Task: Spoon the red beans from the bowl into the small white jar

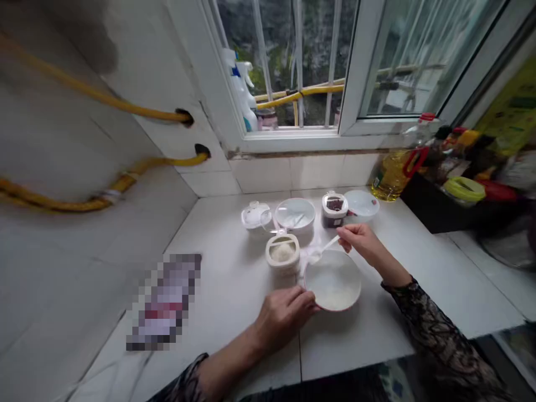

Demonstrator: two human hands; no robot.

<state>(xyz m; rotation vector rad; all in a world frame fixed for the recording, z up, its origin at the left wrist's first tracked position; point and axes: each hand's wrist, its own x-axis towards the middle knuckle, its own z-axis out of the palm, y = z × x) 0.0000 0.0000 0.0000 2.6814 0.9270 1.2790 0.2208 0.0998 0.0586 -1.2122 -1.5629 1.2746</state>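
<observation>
My left hand (282, 315) grips the near left rim of a white bowl (334, 281) that rests on the white counter (234, 312). My right hand (360, 240) pinches a small clear spoon (324, 249), whose scoop end hangs over the bowl's far rim. Just left of the spoon stands an open white jar (283, 254) of pale grains. Behind it sit a small lidded white jar (255, 216), a white dish (295, 214) and a dark-filled jar (334, 209) with its lid (360, 203) beside it.
A bottle of yellow oil (396, 170) and a dark tray of bottles (456, 178) stand at the right. Spray bottles (243, 92) sit on the window sill. Yellow hoses (125, 173) run along the tiled left wall. A blurred-out packet (165, 301) lies at the counter's left.
</observation>
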